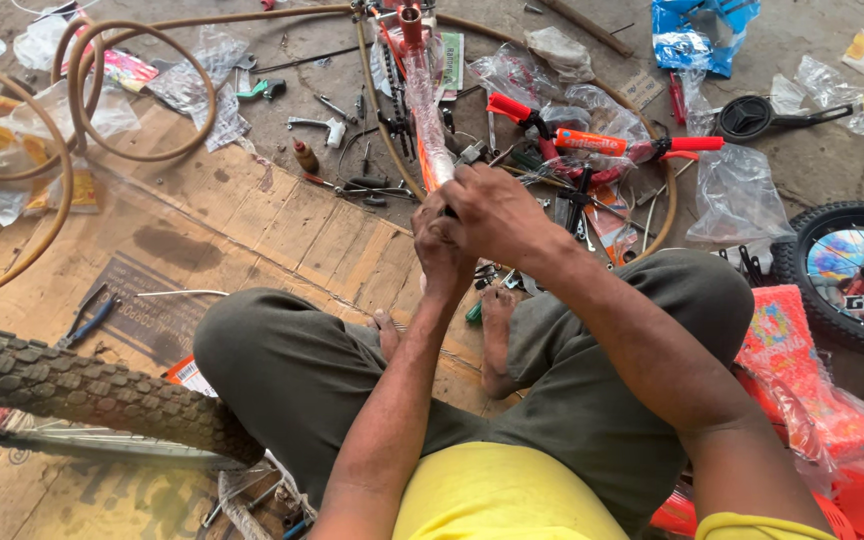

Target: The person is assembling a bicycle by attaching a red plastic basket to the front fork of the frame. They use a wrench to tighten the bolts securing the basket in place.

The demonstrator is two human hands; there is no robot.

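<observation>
Your right hand (pixel 497 215) covers your left hand (pixel 439 250) and the near end of the plastic-wrapped orange frame tube (pixel 425 110). The knobby tire (pixel 92 395) and small wheel (pixel 857 275) run off the edges.

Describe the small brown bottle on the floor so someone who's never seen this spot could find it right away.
Start from the big cardboard sheet spread on the floor ahead of the seated person. Just past its far edge, left of the orange bike frame that both hands grip, stands a small brown bottle. Among grey metal tools, it alone is brown with a tapered reddish cap.
</observation>
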